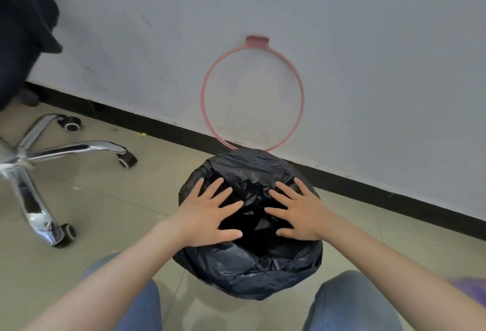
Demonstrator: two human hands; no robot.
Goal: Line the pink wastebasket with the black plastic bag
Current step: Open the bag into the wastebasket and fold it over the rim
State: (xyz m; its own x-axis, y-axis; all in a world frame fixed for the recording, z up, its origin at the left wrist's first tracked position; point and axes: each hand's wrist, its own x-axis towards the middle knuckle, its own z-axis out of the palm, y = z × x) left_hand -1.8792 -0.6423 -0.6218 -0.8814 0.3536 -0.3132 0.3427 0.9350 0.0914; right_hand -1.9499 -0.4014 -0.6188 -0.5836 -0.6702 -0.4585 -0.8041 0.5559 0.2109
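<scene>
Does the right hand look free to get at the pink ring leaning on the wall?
Probably yes: the right hand lies flat on the black bag, holding nothing, with nothing between it and the pink ring.

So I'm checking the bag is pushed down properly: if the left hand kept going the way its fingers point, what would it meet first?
The left hand lies flat on the black bag, fingers aimed forward toward the dark hollow in the middle. It would likely slide over more bag first, then the bag's far edge; depth there is unclear.

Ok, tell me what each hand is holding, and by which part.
Nothing is held. The left hand and right hand lie flat, fingers spread, on the bag over the bin's opening, not gripping it.
</scene>
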